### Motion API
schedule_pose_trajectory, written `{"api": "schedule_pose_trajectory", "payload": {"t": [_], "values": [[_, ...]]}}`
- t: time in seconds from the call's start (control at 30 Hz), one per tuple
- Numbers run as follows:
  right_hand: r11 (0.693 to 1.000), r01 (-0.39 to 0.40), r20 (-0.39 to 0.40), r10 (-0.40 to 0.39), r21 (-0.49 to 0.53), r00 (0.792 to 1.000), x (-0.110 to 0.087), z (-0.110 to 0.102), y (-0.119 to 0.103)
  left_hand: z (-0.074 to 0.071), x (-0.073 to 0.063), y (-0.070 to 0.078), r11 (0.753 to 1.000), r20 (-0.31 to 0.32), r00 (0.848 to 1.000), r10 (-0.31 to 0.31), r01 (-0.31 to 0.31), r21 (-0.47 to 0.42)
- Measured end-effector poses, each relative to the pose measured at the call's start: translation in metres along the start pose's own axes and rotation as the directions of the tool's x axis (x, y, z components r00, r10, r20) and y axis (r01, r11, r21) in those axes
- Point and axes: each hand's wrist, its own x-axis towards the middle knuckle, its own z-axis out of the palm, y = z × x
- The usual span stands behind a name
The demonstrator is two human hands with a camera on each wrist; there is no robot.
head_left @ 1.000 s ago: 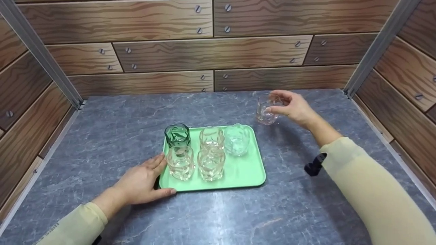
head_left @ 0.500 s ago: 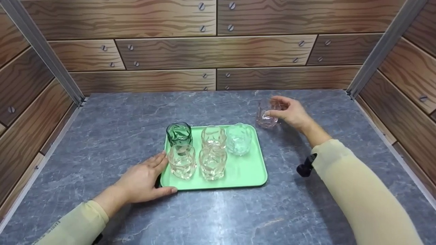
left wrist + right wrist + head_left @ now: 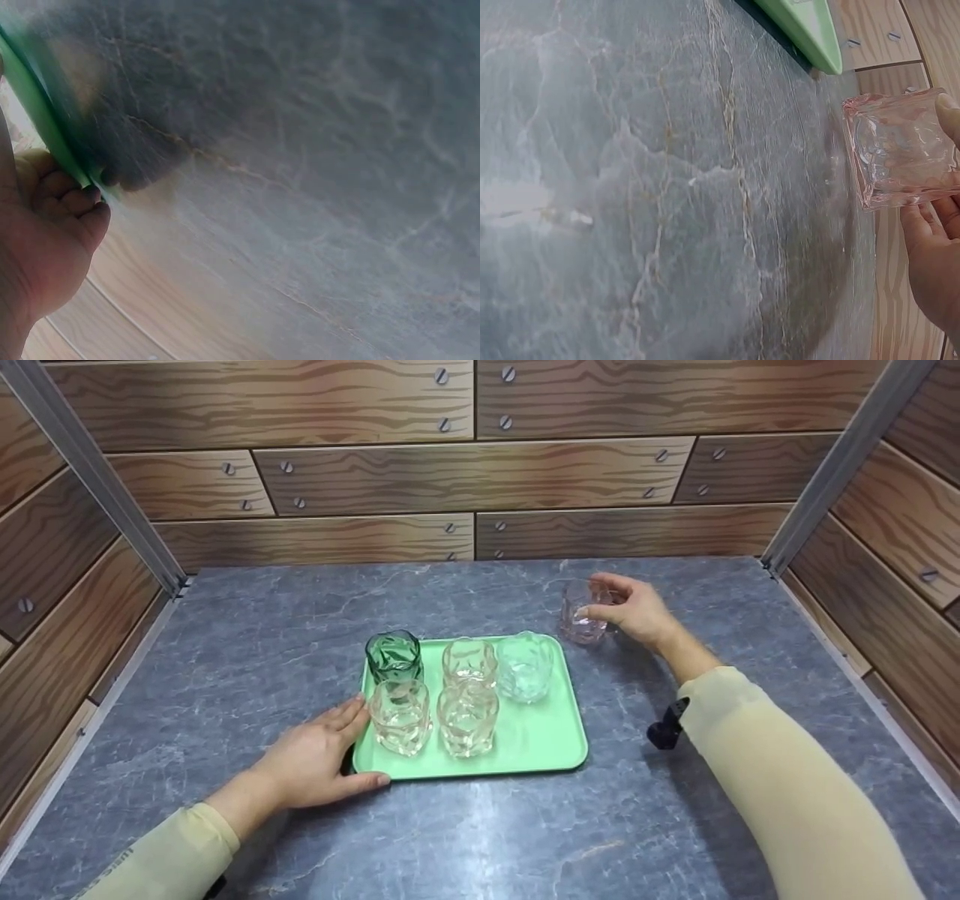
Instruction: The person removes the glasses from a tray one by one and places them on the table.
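My right hand [image 3: 636,613] grips a pale pink glass tumbler [image 3: 577,622] by its right side, just beyond the tray's far right corner. In the right wrist view the pink tumbler [image 3: 900,146] sits between thumb and fingers; I cannot tell whether its base touches the table. My left hand [image 3: 311,757] rests against the left edge of a light green tray [image 3: 544,746], fingers extended along the side and thumb at the near left corner. On the tray stand a dark green tumbler [image 3: 394,656], a pale mint tumbler [image 3: 525,667] and several clear ones, including this front one [image 3: 467,724].
The grey marbled table [image 3: 480,832] surrounds the tray. Wood-patterned panels [image 3: 480,480] enclose it at the back and both sides, with metal posts at the corners. A black wrist device [image 3: 666,726] hangs below the right sleeve.
My right hand has brought the pink tumbler slightly lower and towards the tray, mostly during the first half second. My left hand and the tumblers on the tray keep their places.
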Motion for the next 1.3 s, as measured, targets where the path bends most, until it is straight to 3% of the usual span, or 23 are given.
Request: {"api": "schedule_pose_trajectory", "payload": {"t": [0.73,0.87,1.07,1.3], "values": [[0.997,-0.025,0.08,0.019,0.071,0.997,-0.007,-0.001,0.006,0.004,0.0,0.002,1.0,-0.004,1.0,0.007,-0.007,-0.005],[0.999,-0.001,0.081,-0.003,0.05,0.997,-0.01,-0.003,0.0,0.006,0.0,0.002,1.0,-0.002,1.0,0.004,-0.004,-0.008],[0.996,0.083,0.009,-0.083,-0.029,0.997,-0.021,-0.003,-0.023,0.003,-0.001,0.001,1.0,-0.012,1.0,0.006,-0.006,-0.003],[0.981,0.195,-0.015,-0.195,0.01,0.981,-0.039,0.01,-0.045,0.0,-0.001,0.002,1.0,-0.008,1.0,-0.001,0.001,-0.003]]}}
